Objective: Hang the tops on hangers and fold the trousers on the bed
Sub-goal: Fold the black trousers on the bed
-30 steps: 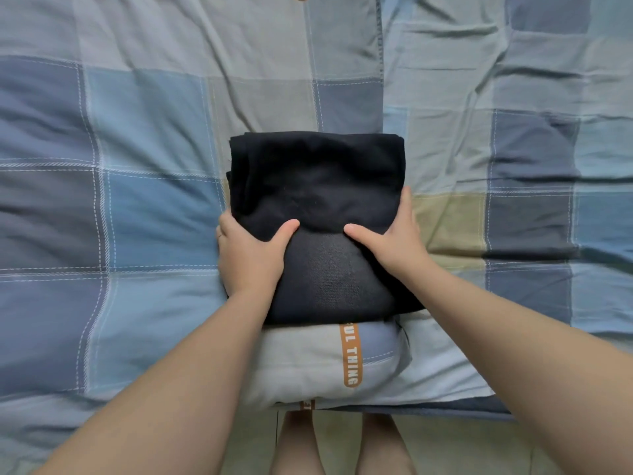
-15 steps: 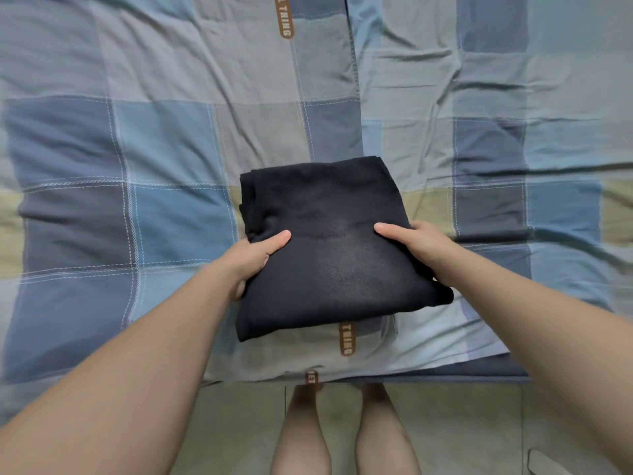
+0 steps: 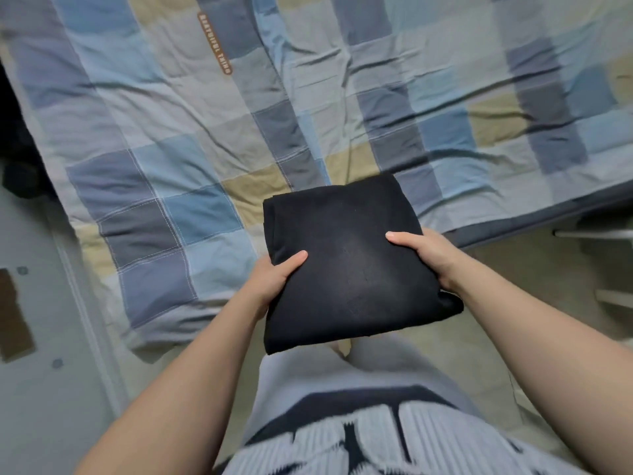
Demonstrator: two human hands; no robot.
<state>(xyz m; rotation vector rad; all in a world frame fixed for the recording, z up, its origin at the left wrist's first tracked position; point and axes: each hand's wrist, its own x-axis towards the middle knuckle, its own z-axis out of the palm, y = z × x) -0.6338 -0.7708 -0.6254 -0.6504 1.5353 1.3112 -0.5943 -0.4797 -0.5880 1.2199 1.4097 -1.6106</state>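
A folded black garment, the trousers [image 3: 346,265], is held in the air in front of my body, over the near edge of the bed [image 3: 178,159]. My left hand [image 3: 274,279] grips its left side, thumb on top and fingers underneath. My right hand [image 3: 428,258] grips its right side the same way. The bundle is a thick, squarish stack and tilts slightly to the right. No hangers or tops are in view.
The bed carries a blue, grey and tan checked quilt with an orange label [image 3: 215,44]. Pale floor [image 3: 51,389] lies at the left with a brown patch [image 3: 13,313]. White bars of some furniture [image 3: 596,234] show at the right. My striped clothing fills the bottom.
Both hands have lifted the folded trousers off the bed and drawn them toward my body. The view has swung, so the bed now lies at an angle and my own clothing shows.
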